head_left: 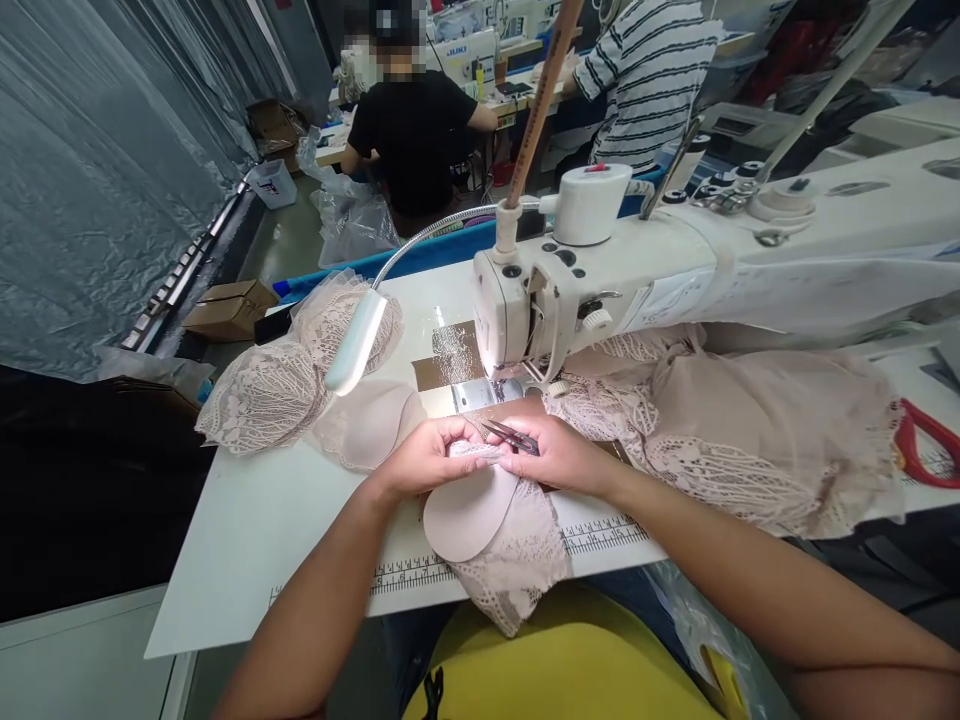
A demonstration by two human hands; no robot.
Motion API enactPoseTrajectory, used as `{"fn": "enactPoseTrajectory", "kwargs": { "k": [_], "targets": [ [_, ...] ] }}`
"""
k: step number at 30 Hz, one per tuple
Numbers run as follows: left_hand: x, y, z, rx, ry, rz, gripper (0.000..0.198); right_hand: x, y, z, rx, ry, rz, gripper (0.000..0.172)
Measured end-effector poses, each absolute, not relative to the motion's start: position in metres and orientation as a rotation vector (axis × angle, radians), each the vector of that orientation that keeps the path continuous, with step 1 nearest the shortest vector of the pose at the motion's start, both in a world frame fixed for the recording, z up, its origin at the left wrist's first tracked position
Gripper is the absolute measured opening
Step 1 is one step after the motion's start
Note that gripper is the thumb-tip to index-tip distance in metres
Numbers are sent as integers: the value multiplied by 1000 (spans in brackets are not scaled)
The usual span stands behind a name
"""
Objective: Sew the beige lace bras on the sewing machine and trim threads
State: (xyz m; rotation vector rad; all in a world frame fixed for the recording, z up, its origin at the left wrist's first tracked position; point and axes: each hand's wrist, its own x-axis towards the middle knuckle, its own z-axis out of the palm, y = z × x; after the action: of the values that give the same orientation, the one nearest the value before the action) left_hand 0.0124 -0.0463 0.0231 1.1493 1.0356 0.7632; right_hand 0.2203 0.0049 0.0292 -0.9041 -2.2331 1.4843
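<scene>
Between my two hands, in front of the sewing machine, is a pale pink bra cup with lace hanging over the table's front edge. My left hand pinches the cup's upper edge, thumb on top. My right hand pinches the same edge from the other side and also has small dark thread snips tucked in its fingers, their tips pointing left. The fingers under the fabric are partly hidden. The machine's needle area lies just beyond my hands.
Lace cups lie on the left of the table, under a bendable lamp. Pink lace fabric is heaped at the right, beside red-handled scissors. A ruler strip runs along the front edge. Two people sit beyond, by other machines.
</scene>
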Motion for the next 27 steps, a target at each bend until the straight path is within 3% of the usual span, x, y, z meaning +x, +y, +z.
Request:
{"fn": "enactPoseTrajectory", "kwargs": {
  "k": [10,27],
  "targets": [
    [2,-45,20,1142,1152,686,31,223,4,28,-1017,-2070,1707,14],
    [-23,-44,42,1255,1163,570,26,225,7,25,-1052,-2087,1707,15]
  ]
}}
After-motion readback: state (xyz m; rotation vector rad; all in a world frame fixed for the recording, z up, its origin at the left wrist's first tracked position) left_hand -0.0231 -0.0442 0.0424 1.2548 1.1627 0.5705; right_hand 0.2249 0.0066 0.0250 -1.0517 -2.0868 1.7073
